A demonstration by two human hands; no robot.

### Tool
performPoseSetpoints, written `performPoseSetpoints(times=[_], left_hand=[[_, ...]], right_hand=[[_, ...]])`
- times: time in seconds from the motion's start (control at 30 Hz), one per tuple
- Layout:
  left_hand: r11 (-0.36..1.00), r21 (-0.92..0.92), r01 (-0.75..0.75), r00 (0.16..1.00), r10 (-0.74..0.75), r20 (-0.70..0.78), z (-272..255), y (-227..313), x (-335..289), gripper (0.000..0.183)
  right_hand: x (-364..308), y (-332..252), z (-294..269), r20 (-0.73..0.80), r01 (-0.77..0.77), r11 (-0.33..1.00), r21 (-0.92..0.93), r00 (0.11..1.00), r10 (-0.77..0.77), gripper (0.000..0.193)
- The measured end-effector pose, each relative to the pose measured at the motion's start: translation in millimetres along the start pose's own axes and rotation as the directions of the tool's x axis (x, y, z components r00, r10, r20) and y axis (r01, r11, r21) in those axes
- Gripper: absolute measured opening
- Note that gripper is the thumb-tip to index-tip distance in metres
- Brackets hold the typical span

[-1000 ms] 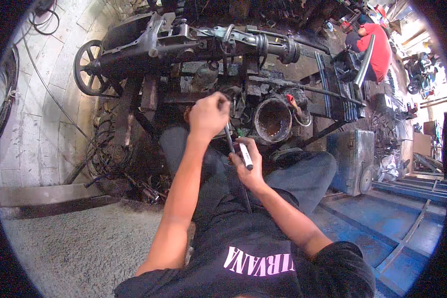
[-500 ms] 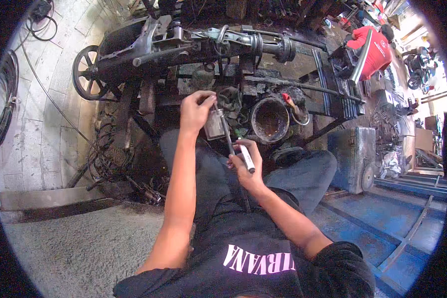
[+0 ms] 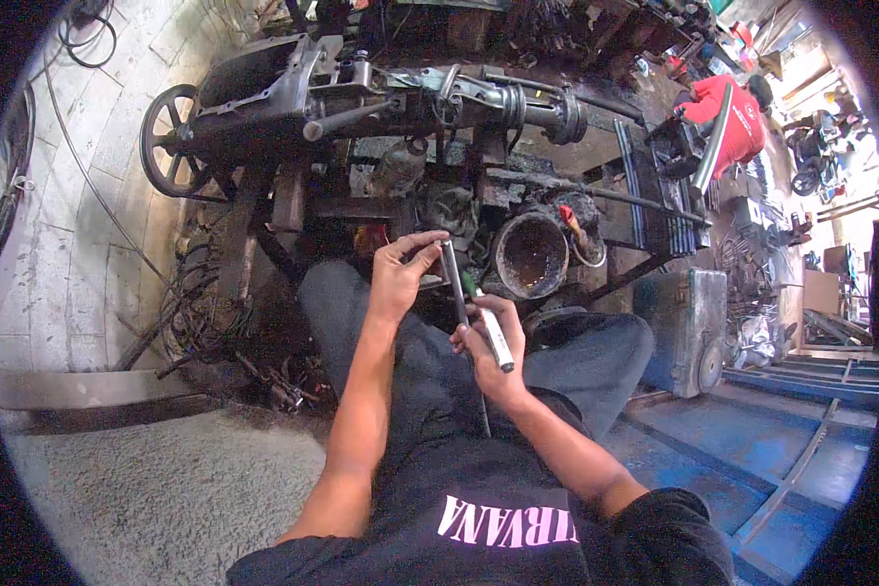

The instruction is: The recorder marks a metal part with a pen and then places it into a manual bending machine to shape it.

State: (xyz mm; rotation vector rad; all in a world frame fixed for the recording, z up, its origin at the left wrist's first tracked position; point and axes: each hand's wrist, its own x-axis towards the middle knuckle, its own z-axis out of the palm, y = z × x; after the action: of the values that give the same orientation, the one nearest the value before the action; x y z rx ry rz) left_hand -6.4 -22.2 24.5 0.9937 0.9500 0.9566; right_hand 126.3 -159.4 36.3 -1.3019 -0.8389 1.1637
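Observation:
A slim grey metal rod (image 3: 454,276) slants between my hands in front of my lap. My left hand (image 3: 397,283) pinches its far end between thumb and fingertips. Lower down, my right hand (image 3: 499,376) is closed round the rod and also holds a white marker pen (image 3: 496,340). The pen lies across the fingers, its green end pointing away from me and its dark end towards me. The lower part of the rod runs down past the right hand over my dark clothing.
Beyond my knees stands a greasy metal machine (image 3: 361,103) with a spoked handwheel (image 3: 174,140) at its left. A round bucket (image 3: 502,262) and a red-handled brush (image 3: 573,223) are below it. A blue-grey case (image 3: 698,337) stands right. A person in red (image 3: 737,127) crouches far right.
My left hand has come nearer to me and a little to the right, closer to the right hand. The rod stands steeper in view. Both hands keep their hold.

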Motion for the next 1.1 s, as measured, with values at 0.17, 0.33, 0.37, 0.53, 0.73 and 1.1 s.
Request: performPoseSetpoints(times=[0.17, 0.33, 0.37, 0.53, 0.73, 1.1], left_hand=[[0.993, -0.087, -0.074, 0.996, 0.078, 0.052, -4.7, -24.0, 6.0, 0.024], [0.988, -0.144, -0.047, 0.998, 0.053, 0.039, -7.6, -35.9, 9.5, 0.026], [0.983, -0.176, -0.050, 0.998, 0.057, 0.036, -6.1, -34.4, 9.5, 0.025], [0.977, -0.206, -0.052, 0.996, 0.065, 0.054, -4.0, -29.5, 8.9, 0.024], [0.976, -0.219, 0.005, 0.997, 0.011, 0.071, -3.0, -21.2, 9.4, 0.024], [0.976, -0.198, -0.094, 0.992, 0.108, 0.063, -2.6, -30.6, 13.5, 0.025]], right_hand=[[-1.2, -0.6, -0.7, -0.003, 0.012, 1.000, 0.005, 1.000, -0.012, 0.041], [0.0, 1.0, -0.3, 0.005, -0.004, 1.000, -0.014, 1.000, 0.004, 0.038], [-0.1, 0.4, 0.1, 0.004, -0.008, 0.999, -0.034, 1.000, 0.008, 0.038], [0.1, 2.1, -2.2, 0.025, -0.001, 1.000, -0.011, 1.000, 0.002, 0.038], [-0.5, 0.6, -1.7, 0.032, -0.004, 1.000, -0.022, 0.999, 0.005, 0.038], [9.0, -21.0, -7.0, -0.004, 0.244, 0.897, -0.369, 0.965, -0.264, 0.029]])
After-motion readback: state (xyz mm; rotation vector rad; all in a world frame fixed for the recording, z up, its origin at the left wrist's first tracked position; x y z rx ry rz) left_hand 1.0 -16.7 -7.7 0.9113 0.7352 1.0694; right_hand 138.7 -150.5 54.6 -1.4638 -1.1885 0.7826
